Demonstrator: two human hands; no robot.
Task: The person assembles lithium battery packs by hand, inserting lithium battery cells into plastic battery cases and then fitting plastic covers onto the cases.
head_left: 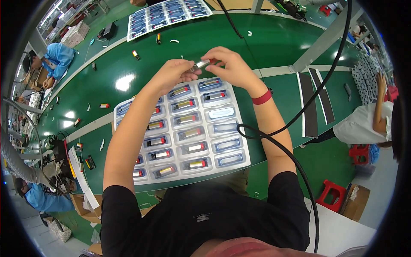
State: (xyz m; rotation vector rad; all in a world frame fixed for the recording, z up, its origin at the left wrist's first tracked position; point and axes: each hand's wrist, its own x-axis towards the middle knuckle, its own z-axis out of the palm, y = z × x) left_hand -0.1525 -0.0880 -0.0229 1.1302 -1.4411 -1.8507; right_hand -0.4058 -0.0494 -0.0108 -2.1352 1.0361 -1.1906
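Note:
Above the far edge of a white moulded tray [246,147], both of my hands meet at a small silver battery unit [201,65]. My left hand [176,73] is closed around its left, darker end. From the right, my right hand [230,67] pinches its other end, where a bit of red shows; the fingertips partly hide it. Under my forearms the tray carries several blue-clear pockets, many with a battery unit [195,164] with red and black ends. A few pockets in its right column, such as this blue pocket [230,160], hold no such unit.
A second filled tray [169,17] lies across the green conveyor belt [171,47], where loose units [135,55] are scattered. A black cable [295,160] loops over my right forearm. Foam strips [307,105] lie to the right. Co-workers in blue [60,58] and white [364,124] flank the bench.

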